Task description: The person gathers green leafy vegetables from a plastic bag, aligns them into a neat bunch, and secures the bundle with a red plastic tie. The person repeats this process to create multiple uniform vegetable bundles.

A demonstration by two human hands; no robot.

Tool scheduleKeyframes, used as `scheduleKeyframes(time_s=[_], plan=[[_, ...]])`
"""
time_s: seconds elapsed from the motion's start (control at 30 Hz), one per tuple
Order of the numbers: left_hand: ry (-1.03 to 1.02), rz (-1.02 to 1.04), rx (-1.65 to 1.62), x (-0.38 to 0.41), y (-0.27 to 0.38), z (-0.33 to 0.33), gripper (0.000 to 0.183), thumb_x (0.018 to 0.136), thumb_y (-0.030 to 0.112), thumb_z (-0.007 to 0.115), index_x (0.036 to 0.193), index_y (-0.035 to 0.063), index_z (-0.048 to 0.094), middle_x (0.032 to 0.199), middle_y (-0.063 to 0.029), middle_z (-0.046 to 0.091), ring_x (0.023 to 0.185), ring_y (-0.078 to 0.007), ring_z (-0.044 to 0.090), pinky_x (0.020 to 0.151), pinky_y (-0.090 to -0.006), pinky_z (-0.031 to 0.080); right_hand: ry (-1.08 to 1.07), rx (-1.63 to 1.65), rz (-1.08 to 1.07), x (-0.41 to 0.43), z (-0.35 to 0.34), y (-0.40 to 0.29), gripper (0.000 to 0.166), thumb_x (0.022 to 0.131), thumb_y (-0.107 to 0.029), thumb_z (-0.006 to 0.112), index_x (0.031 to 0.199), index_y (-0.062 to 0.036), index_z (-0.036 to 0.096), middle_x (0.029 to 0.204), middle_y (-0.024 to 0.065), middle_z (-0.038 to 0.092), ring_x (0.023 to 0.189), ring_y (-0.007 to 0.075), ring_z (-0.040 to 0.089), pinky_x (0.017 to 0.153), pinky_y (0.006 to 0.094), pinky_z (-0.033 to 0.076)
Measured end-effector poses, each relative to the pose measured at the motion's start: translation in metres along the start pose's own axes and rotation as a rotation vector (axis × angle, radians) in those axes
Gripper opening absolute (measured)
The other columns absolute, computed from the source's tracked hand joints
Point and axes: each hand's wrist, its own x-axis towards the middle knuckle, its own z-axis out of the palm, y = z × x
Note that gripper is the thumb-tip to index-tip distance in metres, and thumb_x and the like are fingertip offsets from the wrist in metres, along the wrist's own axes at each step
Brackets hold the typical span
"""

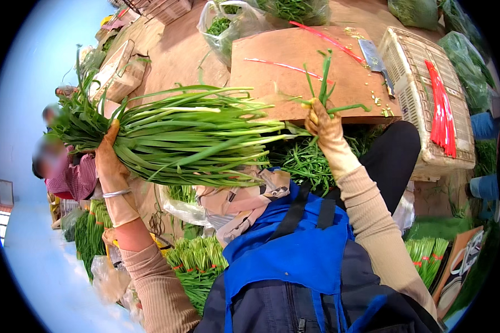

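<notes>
My left hand, in a stained thin glove with a bangle at the wrist, grips a large bunch of long green leafy stalks near its leafy end; the pale stem ends point right. A few loose green stalks are held in my gloved right hand, close to the stem ends of the bunch. Just beyond that hand lies a brown board with red ties and green scraps. A cleaver rests at the board's right edge.
An upturned plastic crate at right carries a bundle of red ties. Cut greens lie below the board. Bags of greens stand behind it. Tied bunches lie at lower left. Another person is at far left.
</notes>
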Motion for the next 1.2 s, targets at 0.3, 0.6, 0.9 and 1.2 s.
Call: scheduleKeyframes(time_s=[0.3, 0.6, 0.9, 1.2], plan=[[0.035, -0.022, -0.108, 0.006, -0.014, -0.04, 0.019, 0.085, 0.014, 0.063, 0.099, 0.002, 0.062, 0.089, -0.0103, 0.066, 0.072, -0.0244, 0.064, 0.063, -0.0373, 0.056, -0.924, -1.256, -0.018, -0.029, 0.005, -0.049, 0.07, 0.066, -0.046, 0.074, 0.121, -0.0066, 0.055, 0.112, 0.0178, 0.06, 0.103, 0.0339, 0.058, 0.087, 0.0386, 0.047], [-0.016, 0.013, -0.115, 0.01, -0.011, -0.019, 0.015, 0.084, 0.011, 0.063, 0.095, 0.0015, 0.061, 0.086, -0.0103, 0.065, 0.069, -0.0245, 0.065, 0.059, -0.0377, 0.057, -0.48, -0.503, -0.865, -0.019, 0.153, -0.051, 0.034, 0.074, -0.015, 0.07, 0.104, -0.006, 0.058, 0.112, 0.0215, 0.059, 0.103, 0.0375, 0.057, 0.089, 0.0463, 0.045], [0.022, -0.013, -0.128, 0.011, -0.013, -0.031, 0.014, 0.086, 0.012, 0.061, 0.095, 0.0013, 0.061, 0.086, -0.0111, 0.065, 0.066, -0.0254, 0.064, 0.059, -0.0381, 0.057, -0.727, -0.702, -0.929, -0.022, 0.167, -0.075, 0.042, 0.073, -0.015, 0.066, 0.113, -0.0076, 0.057, 0.114, 0.0152, 0.058, 0.105, 0.0346, 0.054, 0.093, 0.0455, 0.041], [-0.1, 0.153, -0.088, -0.002, -0.017, -0.029, 0.02, 0.085, 0.013, 0.063, 0.1, 0.0002, 0.062, 0.091, -0.0128, 0.067, 0.074, -0.0238, 0.066, 0.063, -0.0356, 0.056, -0.799, -0.112, 0.372, -0.046, 0.107, -0.105, 0.014, 0.091, -0.012, 0.053, 0.096, -0.0009, 0.06, 0.063, 0.0043, 0.057, 0.055, 0.014, 0.051, 0.053, 0.0285, 0.042]])
